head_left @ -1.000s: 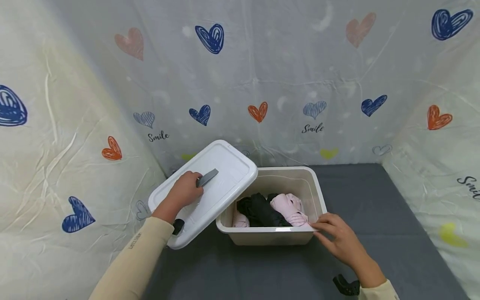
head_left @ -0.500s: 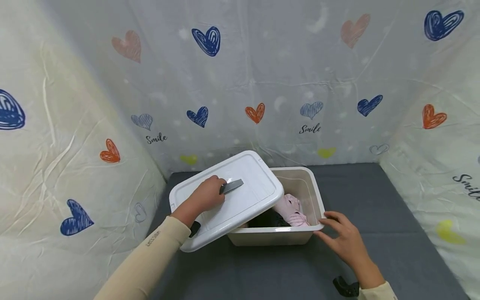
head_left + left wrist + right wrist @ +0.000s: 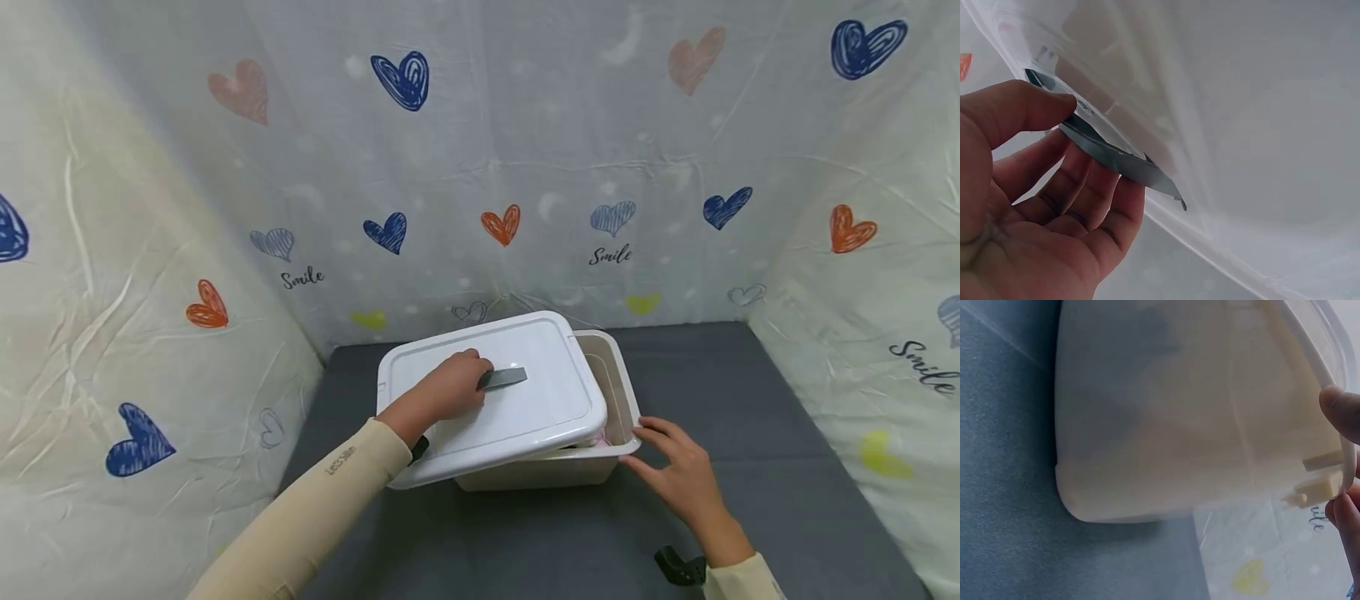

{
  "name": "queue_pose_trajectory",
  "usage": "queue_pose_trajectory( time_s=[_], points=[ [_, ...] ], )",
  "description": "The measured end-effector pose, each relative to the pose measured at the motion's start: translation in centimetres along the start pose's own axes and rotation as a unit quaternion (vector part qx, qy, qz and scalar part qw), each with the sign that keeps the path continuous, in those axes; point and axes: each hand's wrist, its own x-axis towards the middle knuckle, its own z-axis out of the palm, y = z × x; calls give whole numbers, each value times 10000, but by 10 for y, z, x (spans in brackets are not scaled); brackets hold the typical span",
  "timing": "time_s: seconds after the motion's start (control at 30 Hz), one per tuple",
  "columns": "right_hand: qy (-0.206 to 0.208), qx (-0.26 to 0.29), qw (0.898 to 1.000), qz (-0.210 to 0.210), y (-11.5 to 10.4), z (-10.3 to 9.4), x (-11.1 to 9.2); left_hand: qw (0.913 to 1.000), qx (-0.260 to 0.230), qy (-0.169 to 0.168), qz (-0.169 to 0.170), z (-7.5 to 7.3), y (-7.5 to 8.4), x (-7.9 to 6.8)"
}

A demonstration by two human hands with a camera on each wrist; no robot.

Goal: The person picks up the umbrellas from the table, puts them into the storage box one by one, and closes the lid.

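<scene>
My left hand [image 3: 453, 385] grips the grey handle [image 3: 506, 377] of a white plastic lid [image 3: 551, 408]. In the left wrist view, thumb and fingers close round that handle [image 3: 1119, 160] from both sides. The tilted lid covers most of a beige storage box [image 3: 536, 477], leaving its right end uncovered. A bit of pink cloth [image 3: 600, 439] shows inside near the front right corner; the other contents are hidden. At that corner my right hand [image 3: 678, 471] pinches the box rim, with the thumb [image 3: 1342, 411] on one side and fingers on the other in the right wrist view.
The box stands on a dark grey cloth surface [image 3: 750, 467]. Pale sheets with printed hearts [image 3: 500, 225] and "Smile" lettering hang behind it and on both sides. Black straps [image 3: 680, 567] sit at the wrists.
My left hand has brought the lid rightward over the box, hiding the black cloth and most of the pink cloth. My right hand has stayed at the front right corner.
</scene>
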Motion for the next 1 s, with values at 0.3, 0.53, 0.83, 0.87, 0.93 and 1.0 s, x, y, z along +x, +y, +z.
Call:
queue_pose_trajectory(
  time_s=[0.3, 0.53, 0.83, 0.87, 0.93, 1.0],
  points=[
    [-17, 513, 9964, 677, -1, 3, -3, 9991, 84, -235, 344, 5, 19, 16],
    [-2, 1443, 9852, 925, -1, 7, -6, 9985, 172, -265, 438, 8, 29, 28],
    [-166, 1456, 9832, 1088, -4, 7, -7, 9984, 121, -375, 398, 10, 38, 39],
    [-187, 1433, 9835, 1090, -4, 6, -7, 9985, 109, -367, 396, 11, 39, 41],
    [-220, 1240, 9862, 1079, -4, 5, -7, 9983, 111, -327, 478, 12, 40, 43],
    [-236, 957, 9892, 1081, -4, 5, -9, 9980, 120, -301, 550, 14, 41, 45]
  ],
)
